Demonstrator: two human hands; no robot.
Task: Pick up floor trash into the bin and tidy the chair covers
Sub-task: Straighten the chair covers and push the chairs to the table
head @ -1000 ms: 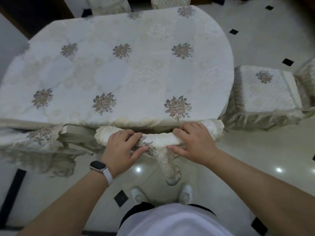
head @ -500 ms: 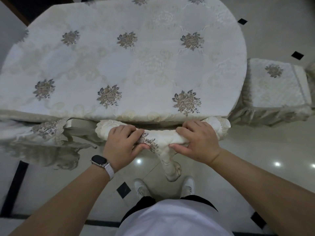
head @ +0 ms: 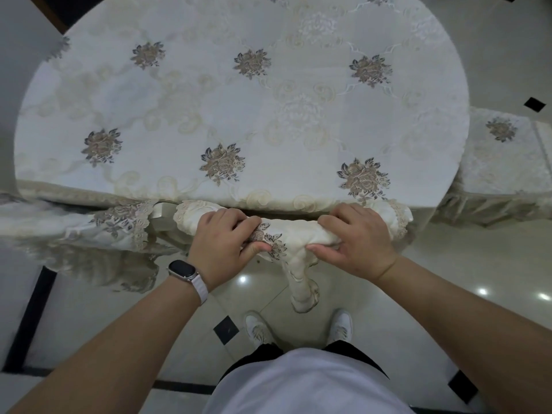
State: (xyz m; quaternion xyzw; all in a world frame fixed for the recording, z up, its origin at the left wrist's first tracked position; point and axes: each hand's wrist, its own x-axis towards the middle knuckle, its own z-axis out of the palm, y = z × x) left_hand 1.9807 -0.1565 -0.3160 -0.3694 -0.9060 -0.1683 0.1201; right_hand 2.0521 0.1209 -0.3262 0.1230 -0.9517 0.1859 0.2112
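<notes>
At far left, a second cover [head: 119, 222] with floral embroidery is draping over a neighbouring seat, its fringe hanging toward the floor [head: 89, 309]. A watch [head: 182, 268] on a pale band is sitting on the left wrist.

The left grip [head: 221, 243] is curling over the cover [head: 298, 234], fingers on the far side and thumb on the near side, pinching the fabric at its embroidered flower. The cover is lying bunched in a horizontal roll just beside the near edge of the worktop [head: 239, 115], which is carrying a cream cloth with flower motifs. Whatever the roll is wrapped over is hidden by the fabric. A narrow gathered part of the cover is hanging down between the two grips toward the floor, and lace trim is showing at both ends of the roll.

The right grip [head: 358, 237] is holding the same cover near its right end, fingers curled over the top and thumb pressing against the near side. Two white shoes [head: 258, 327] are standing on the floor below. At far right, a covered chair [head: 501, 156] is standing beside the worktop.
</notes>
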